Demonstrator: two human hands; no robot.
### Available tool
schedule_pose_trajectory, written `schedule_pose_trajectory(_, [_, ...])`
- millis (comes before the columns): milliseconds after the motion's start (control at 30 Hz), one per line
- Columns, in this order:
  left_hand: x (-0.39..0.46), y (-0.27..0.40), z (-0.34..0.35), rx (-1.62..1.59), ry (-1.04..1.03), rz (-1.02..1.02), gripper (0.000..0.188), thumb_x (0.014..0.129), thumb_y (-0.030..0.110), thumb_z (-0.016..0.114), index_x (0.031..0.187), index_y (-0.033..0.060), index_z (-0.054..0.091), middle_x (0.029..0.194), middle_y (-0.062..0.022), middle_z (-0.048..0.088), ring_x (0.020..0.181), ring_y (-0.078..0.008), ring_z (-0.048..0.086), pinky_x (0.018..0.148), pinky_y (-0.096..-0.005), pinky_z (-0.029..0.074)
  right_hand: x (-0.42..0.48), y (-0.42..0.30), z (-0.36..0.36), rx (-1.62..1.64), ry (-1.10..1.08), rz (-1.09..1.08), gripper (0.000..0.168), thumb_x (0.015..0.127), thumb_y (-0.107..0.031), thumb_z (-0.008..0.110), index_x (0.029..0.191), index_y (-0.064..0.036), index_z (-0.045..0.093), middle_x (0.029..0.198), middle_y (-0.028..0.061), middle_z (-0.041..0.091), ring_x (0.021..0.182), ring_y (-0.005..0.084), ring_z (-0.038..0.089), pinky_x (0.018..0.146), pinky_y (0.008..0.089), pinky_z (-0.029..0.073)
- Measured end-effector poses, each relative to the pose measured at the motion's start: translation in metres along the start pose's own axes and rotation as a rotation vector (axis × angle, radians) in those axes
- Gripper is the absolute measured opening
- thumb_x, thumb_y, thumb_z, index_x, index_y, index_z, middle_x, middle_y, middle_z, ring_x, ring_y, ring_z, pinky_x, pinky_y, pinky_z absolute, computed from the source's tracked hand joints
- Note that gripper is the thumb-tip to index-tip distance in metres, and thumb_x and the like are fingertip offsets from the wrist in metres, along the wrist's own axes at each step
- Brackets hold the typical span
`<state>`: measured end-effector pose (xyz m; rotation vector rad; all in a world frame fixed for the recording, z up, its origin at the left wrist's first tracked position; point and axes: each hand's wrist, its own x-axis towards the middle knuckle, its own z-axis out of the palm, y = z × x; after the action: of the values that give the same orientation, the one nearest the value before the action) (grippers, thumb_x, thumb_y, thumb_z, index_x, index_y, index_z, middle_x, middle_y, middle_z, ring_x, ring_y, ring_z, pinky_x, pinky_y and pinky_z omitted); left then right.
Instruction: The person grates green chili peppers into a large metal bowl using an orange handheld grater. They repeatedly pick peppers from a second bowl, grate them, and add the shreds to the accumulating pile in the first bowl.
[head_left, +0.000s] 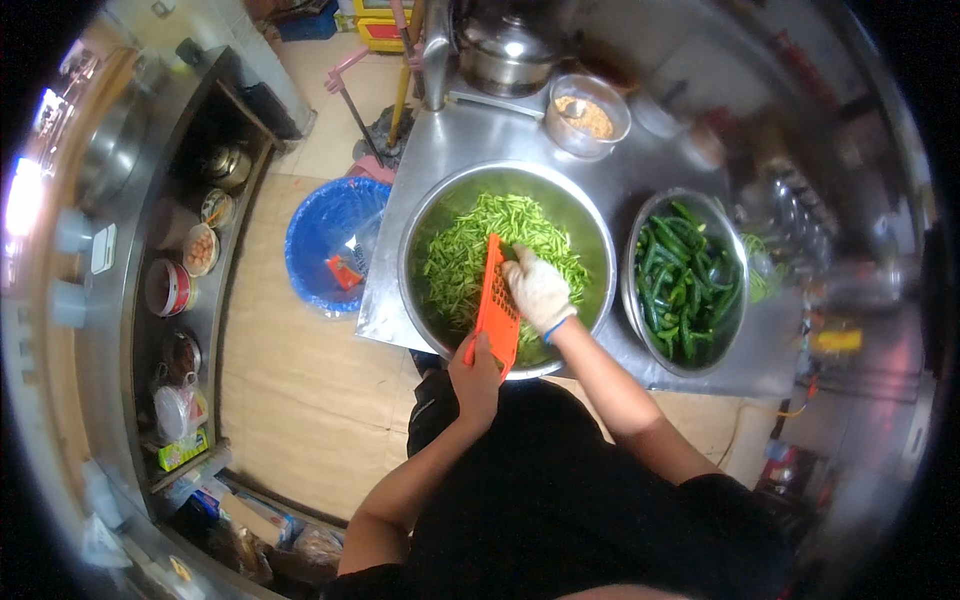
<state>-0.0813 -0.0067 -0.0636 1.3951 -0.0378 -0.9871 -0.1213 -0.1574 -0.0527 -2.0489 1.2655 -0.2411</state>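
My left hand (476, 375) grips the lower end of an orange handheld grater (507, 341), which slants down into a large stainless steel bowl (411, 255). Light green vegetable shreds (517, 214) heap up inside that bowl. On the grater's right face rests my right hand (537, 291), in a white knit glove with a blue cuff. A dark green vegetable piece (509, 252) shows at its fingertips, mostly hidden by the glove. Right of the bowl, a metal basin (631, 300) holds many long dark green vegetables (679, 277).
Behind the bowl on the steel table (465, 139) stand a clear tub (589, 142) of tan crumbs with a spoon and a lidded pot (506, 67). A blue lined bin (300, 247) is on the floor at left. Shelves (255, 195) with several containers line the far left.
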Motion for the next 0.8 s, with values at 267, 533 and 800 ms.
schedule_pose_trajectory(267, [0.001,0.001,-0.006,-0.021,0.018,-0.065,0.028,0.100,0.029,0.050,0.084,0.0059,0.054,0.054,0.0058,0.036,0.040,-0.0045,0.030,0.037,-0.0234,0.027,-0.061,-0.018,0.000,-0.174,0.113,-0.116,0.035,0.090,-0.023,0.056,0.119,-0.005,0.059,0.075,0.0188,0.066,0.063,0.0302,0.066,0.056,0.0399,0.053])
schedule_pose_trajectory(533, [0.009,-0.011,-0.011,-0.008,0.060,-0.024,0.028,0.100,0.028,0.051,0.088,0.0030,0.056,0.054,0.0055,0.036,0.040,-0.0051,0.031,0.037,-0.0233,0.028,-0.063,-0.001,-0.008,-0.067,0.090,-0.328,0.039,0.088,-0.026,0.061,0.123,-0.009,0.059,0.082,0.0167,0.069,0.068,0.0206,0.068,0.059,0.0341,0.055])
schedule_pose_trajectory(800, [0.003,0.009,-0.007,-0.064,0.027,-0.148,0.028,0.099,0.028,0.052,0.082,0.0061,0.053,0.054,0.0053,0.036,0.040,-0.0054,0.032,0.037,-0.0233,0.028,0.026,0.014,0.000,0.088,-0.158,0.094,0.039,0.094,-0.031,0.049,0.117,-0.002,0.060,0.098,0.0229,0.068,0.089,0.0327,0.067,0.080,0.0409,0.053])
